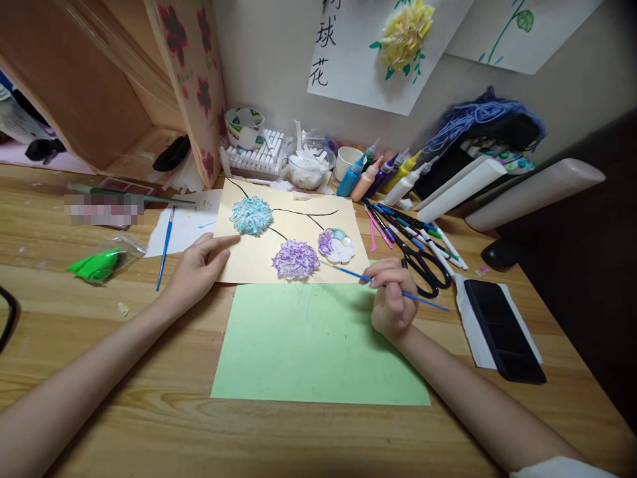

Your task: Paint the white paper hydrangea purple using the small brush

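My right hand [395,299] is closed round a thin blue paintbrush [355,274], its tip near the purple paper flower [295,259]. That flower and a fluffy turquoise one [251,216] sit on a cream sheet [308,222] with thin dark stems drawn across it. A small palette [337,245] shaped like a flower, with purple, teal and white paint in it, rests on the sheet's right part. With fingers stretched out, my left hand [202,265] lies at the sheet's left edge, fingertips touching it. A green sheet [323,345] lies partly under the cream one.
Right of the sheet are scattered pens [413,229], black-handled scissors [428,269] and a phone [502,328]. Paint bottles [351,176], a tub of white scraps [309,166] and a tape roll [244,127] line the back. A second brush [166,249] lies left.
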`<state>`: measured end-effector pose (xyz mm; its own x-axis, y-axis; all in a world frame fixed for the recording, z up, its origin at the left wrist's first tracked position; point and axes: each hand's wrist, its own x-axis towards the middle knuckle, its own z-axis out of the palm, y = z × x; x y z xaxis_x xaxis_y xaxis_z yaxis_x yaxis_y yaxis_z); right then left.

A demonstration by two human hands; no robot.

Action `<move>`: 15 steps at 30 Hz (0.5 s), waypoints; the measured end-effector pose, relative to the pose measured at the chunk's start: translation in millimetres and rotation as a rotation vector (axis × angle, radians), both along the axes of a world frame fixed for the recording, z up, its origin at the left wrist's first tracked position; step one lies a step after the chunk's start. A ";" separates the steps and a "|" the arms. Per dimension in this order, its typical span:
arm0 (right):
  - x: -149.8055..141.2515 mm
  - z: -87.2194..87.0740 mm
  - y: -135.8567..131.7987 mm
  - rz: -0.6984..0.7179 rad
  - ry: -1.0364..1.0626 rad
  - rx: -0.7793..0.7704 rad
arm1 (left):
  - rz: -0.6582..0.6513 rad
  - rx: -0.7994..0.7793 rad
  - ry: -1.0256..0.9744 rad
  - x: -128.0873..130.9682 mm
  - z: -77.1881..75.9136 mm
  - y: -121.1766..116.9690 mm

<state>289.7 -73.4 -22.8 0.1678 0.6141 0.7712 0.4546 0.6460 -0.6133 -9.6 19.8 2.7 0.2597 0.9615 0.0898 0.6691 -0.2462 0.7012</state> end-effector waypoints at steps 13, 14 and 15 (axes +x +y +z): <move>-1.8 4.2 -7.5 0.105 -0.335 -0.022 | -0.011 0.010 -0.013 -1.0 -3.0 1.0; -1.5 4.2 -7.9 0.105 -0.329 -0.006 | -0.011 0.015 -0.012 -1.5 -3.5 1.1; -1.5 4.9 -8.2 0.119 -0.335 0.007 | -0.011 0.017 -0.011 -1.8 -3.9 1.1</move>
<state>288.1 -81.6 -17.9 -0.1677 0.6083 0.7758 0.5512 0.7103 -0.4378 -11.4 20.9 -1.2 0.2695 0.9568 0.1088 0.6584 -0.2655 0.7043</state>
